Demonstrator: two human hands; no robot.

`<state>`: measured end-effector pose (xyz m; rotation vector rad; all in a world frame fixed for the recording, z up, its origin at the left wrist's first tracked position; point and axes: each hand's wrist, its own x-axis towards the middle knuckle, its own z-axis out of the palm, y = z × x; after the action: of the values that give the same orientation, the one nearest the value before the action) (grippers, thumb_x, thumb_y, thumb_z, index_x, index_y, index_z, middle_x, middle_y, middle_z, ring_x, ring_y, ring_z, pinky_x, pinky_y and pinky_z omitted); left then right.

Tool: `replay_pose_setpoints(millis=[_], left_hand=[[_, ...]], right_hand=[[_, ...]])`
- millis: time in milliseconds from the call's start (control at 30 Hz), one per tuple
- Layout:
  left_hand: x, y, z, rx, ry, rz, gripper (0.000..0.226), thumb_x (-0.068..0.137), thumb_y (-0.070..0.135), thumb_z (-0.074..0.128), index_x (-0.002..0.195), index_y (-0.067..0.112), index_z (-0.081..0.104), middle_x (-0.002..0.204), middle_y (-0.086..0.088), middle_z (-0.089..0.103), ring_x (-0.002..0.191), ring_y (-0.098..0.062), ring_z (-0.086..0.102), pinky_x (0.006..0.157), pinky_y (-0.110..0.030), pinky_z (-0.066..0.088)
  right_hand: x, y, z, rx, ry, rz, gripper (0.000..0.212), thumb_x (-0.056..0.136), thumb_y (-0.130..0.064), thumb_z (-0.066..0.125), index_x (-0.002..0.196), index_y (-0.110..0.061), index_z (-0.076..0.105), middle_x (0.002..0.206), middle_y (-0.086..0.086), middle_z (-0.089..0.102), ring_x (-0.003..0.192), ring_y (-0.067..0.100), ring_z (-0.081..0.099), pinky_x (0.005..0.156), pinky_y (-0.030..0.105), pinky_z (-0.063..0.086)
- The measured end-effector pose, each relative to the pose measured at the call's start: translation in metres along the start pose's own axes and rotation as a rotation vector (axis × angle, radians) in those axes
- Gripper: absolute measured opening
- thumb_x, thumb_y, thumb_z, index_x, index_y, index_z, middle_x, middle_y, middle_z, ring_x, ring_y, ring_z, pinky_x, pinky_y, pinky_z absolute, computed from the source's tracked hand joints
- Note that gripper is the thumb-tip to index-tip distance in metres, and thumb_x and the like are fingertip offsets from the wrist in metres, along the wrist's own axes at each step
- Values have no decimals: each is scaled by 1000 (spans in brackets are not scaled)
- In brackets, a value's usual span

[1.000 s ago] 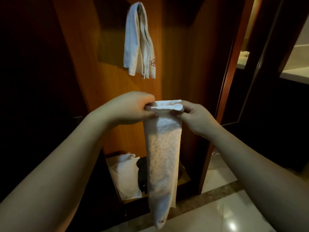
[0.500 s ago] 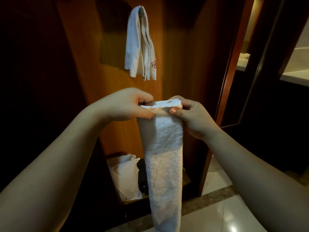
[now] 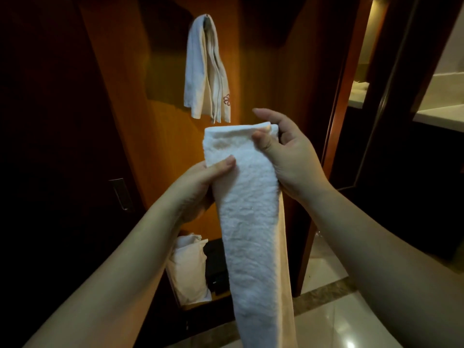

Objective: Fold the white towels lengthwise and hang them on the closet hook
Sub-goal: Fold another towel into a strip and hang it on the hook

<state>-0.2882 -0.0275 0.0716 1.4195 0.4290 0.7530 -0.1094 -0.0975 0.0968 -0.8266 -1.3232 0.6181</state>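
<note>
The right hand [image 3: 288,156] pinches the folded towel's [image 3: 251,222] top corner while the left hand [image 3: 200,182] grips just below, fingers clamped to keep the fold aligned for the hook [image 3: 207,20].

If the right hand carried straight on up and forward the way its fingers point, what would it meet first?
Probably the hanging towel on the hook: the right hand, pinching the folded towel, points toward its lower edge. Depth is unclear; it might instead reach the wooden closet panel behind.
</note>
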Motion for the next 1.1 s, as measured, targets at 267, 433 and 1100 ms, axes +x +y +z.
replay_pose_setpoints(millis=[267,433,1100], left_hand=[[20,31,6,-94,112,2,39,78,36,78,108,12,72,112,-13,74,107,-32,70,79,-41,60],[36,50,1,-54,198,-18,41,84,32,73,118,11,65,106,-10,75,104,-31,71,78,-45,60],[61,96,-6,20,376,99,40,85,36,75,119,17,64,100,-1,77,92,-23,75,77,-46,58]], right_hand=[[-9,70,-27,306,84,572,80,82,-81,44,135,-25,61,129,12,68,123,33,62,115,59,33],[-52,133,-13,379,-47,767,62,92,-74,40,133,-33,63,130,10,68,121,28,64,108,55,44],[-58,118,0,-413,-32,431,68,83,-75,54,137,-33,54,141,-25,40,100,-9,53,64,1,43]])
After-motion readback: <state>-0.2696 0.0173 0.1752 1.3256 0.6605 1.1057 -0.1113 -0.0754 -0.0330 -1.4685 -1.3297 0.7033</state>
